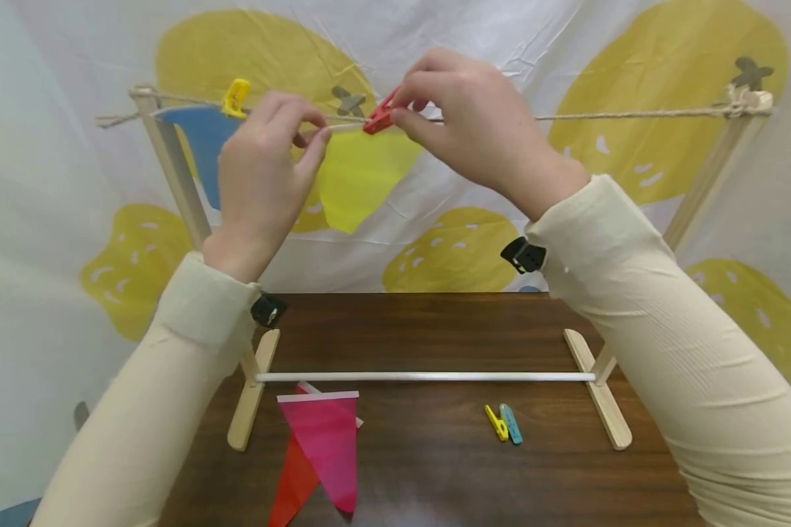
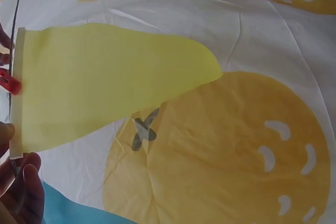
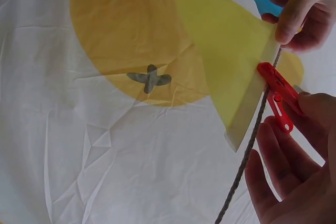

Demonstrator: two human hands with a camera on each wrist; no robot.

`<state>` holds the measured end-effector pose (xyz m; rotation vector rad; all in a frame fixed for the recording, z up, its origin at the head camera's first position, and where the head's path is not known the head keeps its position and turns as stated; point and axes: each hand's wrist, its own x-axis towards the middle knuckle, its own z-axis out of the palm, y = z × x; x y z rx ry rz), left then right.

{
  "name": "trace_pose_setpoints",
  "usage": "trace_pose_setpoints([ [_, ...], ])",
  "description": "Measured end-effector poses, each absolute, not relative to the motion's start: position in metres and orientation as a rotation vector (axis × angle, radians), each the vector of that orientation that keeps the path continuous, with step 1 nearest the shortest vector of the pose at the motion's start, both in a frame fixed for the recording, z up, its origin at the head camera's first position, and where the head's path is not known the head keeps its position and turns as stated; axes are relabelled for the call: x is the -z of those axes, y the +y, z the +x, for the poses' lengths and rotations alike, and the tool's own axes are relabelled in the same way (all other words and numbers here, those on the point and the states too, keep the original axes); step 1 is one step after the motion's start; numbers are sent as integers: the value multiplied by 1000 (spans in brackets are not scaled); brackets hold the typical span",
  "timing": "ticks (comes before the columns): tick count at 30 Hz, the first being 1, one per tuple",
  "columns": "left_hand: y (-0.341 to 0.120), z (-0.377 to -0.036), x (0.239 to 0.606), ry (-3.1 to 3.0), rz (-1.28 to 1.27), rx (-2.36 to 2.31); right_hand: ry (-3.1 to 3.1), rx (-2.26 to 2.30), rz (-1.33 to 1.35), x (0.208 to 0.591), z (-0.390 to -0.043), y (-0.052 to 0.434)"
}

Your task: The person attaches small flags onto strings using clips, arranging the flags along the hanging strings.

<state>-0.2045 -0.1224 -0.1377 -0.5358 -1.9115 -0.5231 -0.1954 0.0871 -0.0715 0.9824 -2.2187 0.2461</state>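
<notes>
A yellow pennant (image 1: 362, 176) hangs at the twine line (image 1: 626, 115), its pale top strip lying along the twine. My left hand (image 1: 270, 168) pinches the strip's left corner between thumb and fingers. Around the middle of the strip, a red clothespin (image 3: 278, 93) sits across strip and twine. My right hand (image 1: 471, 117) holds this clothespin by its handle end, thumb on one handle; the other fingers curve loosely below. Left of my left hand, a blue pennant (image 1: 201, 146) hangs under a yellow clothespin (image 1: 236, 98), partly hidden by the hand.
A wooden frame with a left post (image 1: 171, 161) and right post (image 1: 712, 176) carries the twine. Its white crossbar (image 1: 428, 377) runs low over the brown table (image 1: 428, 468). Pink (image 1: 326, 432) and red pennants (image 1: 293, 479) overlap there, with yellow (image 1: 496, 423) and blue clothespins (image 1: 510, 423) to the right.
</notes>
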Motion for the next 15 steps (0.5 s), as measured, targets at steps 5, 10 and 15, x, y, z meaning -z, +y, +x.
trace_pose_setpoints([
  [5, -123, -205, 139, -1898, -551, 543, -2195, -259, 1003, 75, -195, 88],
  [10, -124, -202, 141, -1882, -546, 569, -2189, -287, 1031, 76, -195, 87],
  [15, -123, -201, 142, -1865, -554, 569, -2167, -302, 1045, 77, -194, 89],
])
